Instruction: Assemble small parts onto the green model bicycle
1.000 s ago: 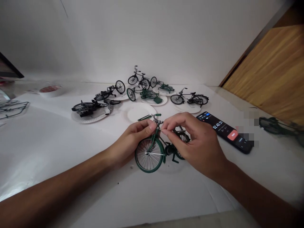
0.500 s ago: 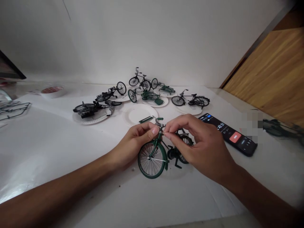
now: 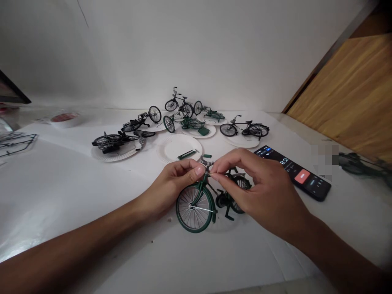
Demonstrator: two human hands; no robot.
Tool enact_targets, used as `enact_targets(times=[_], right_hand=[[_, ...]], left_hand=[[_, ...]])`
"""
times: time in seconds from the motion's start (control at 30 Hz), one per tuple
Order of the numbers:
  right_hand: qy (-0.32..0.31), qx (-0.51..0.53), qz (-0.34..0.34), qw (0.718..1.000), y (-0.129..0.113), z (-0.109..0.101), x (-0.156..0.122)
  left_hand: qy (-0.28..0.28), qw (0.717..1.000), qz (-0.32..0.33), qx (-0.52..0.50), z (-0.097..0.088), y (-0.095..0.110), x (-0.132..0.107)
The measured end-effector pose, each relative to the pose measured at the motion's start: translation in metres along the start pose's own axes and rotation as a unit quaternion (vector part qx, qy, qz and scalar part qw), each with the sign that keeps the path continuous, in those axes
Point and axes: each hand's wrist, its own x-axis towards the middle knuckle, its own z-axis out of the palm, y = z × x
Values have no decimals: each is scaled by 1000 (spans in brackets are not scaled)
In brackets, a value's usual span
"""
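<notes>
A green model bicycle (image 3: 196,208) stands upright on the white table, its front wheel toward me and to the left. My left hand (image 3: 176,181) is closed on it just below the handlebar, thumb and forefinger at the head of the frame. From the other side, my right hand (image 3: 255,188) pinches with thumb and forefinger at the same spot; whatever tiny piece lies between those fingertips is too small to make out. My right hand covers part of the frame and saddle area. Behind the handlebar, a thin green part (image 3: 186,154) lies on a paper plate (image 3: 167,148).
Several model bicycles, such as a black one (image 3: 245,130) and a green one (image 3: 185,122), sit on paper plates at the back. A phone (image 3: 306,179) running a timer lies right of my right hand. A bowl (image 3: 65,120) and wire-like frames (image 3: 18,143) are at left.
The bicycle and both hands sit slightly lower in view, and the handlebar has turned a little. Both hands keep their place at the bicycle's head. The phone's timer advanced.
</notes>
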Motion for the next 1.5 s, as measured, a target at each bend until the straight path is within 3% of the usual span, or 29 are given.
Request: enact_targets(times=[0.57, 1.03, 1.17, 1.23, 1.33, 1.43, 1.5], right_hand=[[-54, -39, 14, 998, -3, -8, -2], [-27, 37, 107, 993, -3, -9, -1], [-18, 64, 110, 992, -1, -10, 0], [-17, 81, 121, 989, 0, -11, 0], [-18, 116, 140, 983, 4, -11, 2], [-26, 152, 165, 974, 8, -11, 3], [-37, 178, 189, 965, 11, -10, 3]], left_hand=[[-26, 1000, 1, -7, 1, -2, -1], [-28, 999, -9, -20, 4, -4, -4], [-26, 1000, -4, 6, 4, -2, -4], [-22, 997, 8, 72, 1, 0, -4], [-2, 963, 56, 262, -6, 6, -3], [8, 880, 121, 460, -15, 12, -2], [33, 832, 151, 532, -17, 16, -3]])
